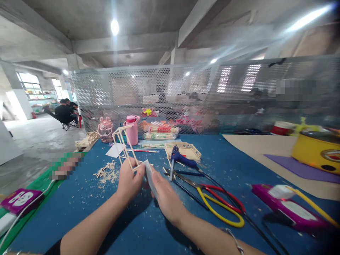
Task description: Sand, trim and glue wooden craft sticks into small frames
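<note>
My left hand (129, 181) is closed around the lower end of a thin wooden stick frame (122, 143), which rises tilted to the upper left above the blue table (79, 209). My right hand (165, 196) is closed on a flat grey-white piece (149, 176), probably sandpaper or card, held against the frame's lower end. Both hands meet just above the table's middle. A heap of wood shavings (107, 172) lies to the left of my left hand.
A blue glue gun (181, 158) rests by a stick tray (183, 149). Red and yellow handled scissors (217, 203) lie to the right. Also around: pink bottle (132, 129), pink power strip (289, 209), purple strip (19, 200), yellow pot (317, 150), mesh screen (186, 95). People sit far left.
</note>
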`<act>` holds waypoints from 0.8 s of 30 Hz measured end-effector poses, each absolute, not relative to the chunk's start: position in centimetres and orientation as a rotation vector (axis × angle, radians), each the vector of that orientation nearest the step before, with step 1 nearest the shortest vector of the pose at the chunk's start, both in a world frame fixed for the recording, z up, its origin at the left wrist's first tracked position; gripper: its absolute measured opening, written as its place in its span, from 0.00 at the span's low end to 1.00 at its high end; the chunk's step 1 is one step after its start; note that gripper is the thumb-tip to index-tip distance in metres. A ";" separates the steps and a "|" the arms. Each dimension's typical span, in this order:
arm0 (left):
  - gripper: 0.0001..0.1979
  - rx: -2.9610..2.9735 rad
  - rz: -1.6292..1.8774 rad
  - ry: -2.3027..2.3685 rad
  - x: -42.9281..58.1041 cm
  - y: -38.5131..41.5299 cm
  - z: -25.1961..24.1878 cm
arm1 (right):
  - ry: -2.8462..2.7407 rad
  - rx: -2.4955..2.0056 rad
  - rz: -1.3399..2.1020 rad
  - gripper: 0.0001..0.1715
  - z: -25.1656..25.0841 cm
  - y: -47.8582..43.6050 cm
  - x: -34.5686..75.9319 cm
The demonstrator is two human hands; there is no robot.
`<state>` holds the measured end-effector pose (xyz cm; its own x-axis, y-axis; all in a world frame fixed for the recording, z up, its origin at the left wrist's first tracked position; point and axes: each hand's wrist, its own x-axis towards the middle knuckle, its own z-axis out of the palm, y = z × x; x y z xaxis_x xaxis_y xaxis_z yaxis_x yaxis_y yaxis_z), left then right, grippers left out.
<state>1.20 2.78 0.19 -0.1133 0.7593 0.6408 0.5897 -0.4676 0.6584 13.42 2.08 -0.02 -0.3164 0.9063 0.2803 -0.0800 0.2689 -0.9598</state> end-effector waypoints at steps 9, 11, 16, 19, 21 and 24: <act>0.10 1.926 1.624 1.533 0.8 2.8 0.4 | -1.566 -0.867 1.287 0.36 0.1 1.8 13.5; 0.10 1.920 1.607 1.508 0.7 2.9 0.4 | -1.575 -0.884 1.294 0.37 0.1 1.8 13.5; 0.11 2.081 1.566 1.456 0.6 2.9 0.5 | -1.563 -0.813 1.241 0.34 0.3 1.8 13.5; 0.09 2.021 1.673 1.548 0.4 2.9 0.7 | -1.577 -0.797 1.258 0.32 0.3 1.8 13.4; 0.09 2.079 1.637 1.517 0.5 2.8 0.7 | -1.571 -0.793 1.265 0.33 0.2 1.8 13.3; 0.11 2.162 1.544 1.465 0.8 2.7 0.6 | -1.531 -0.791 1.244 0.36 0.1 1.8 13.4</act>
